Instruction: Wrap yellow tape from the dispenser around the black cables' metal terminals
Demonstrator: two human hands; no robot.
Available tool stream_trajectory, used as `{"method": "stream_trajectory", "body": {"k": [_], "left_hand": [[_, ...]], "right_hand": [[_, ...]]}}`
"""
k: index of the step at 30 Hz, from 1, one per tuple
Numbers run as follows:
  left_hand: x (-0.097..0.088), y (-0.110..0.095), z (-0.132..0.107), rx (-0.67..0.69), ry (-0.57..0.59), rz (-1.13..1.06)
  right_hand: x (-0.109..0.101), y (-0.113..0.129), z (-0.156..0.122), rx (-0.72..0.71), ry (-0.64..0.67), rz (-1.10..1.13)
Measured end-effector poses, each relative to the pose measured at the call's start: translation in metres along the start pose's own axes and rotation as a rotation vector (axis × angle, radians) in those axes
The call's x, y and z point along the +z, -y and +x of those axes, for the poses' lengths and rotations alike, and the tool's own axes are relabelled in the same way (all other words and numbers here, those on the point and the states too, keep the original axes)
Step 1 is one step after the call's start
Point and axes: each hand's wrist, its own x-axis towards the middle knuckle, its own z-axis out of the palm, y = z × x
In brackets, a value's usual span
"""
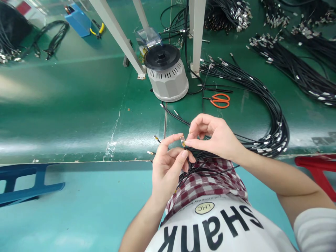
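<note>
My left hand [168, 164] is closed round a bunch of thin black cables [199, 164] that lies across my lap, its forefinger raised towards a small metal connector [182, 140]. My right hand [215, 134] pinches that connector between thumb and forefinger, just above the left hand. Both hands meet at the near edge of the green table [78, 115]. Two other loose connector ends [156, 139] stick out to the left of my hands.
A grey round machine with a black lid [168, 75] stands behind the hands. Orange scissors [220, 100] lie to its right. A long loop of black cables [273, 115] curves at right, with more bundles [301, 66] beyond. White frame posts [196, 35] rise at the back. A blue box [77, 19] sits far left.
</note>
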Motion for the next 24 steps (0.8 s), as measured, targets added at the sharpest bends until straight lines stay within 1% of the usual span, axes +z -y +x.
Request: {"method": "stream_trajectory", "body": {"k": [5,14,24], "left_hand": [[0.001,0.001,0.001,-0.001,-0.006,-0.014],[0.001,0.001,0.001,-0.004,-0.014,-0.035],[0.0,0.002,0.002,-0.014,-0.022,-0.024]], "right_hand": [[0.004,-0.001,-0.002,-0.003,-0.04,0.0],[0.01,-0.013,-0.004,0.017,-0.047,0.161],[0.014,-0.019,-0.007,0.0,-0.092,0.185]]}}
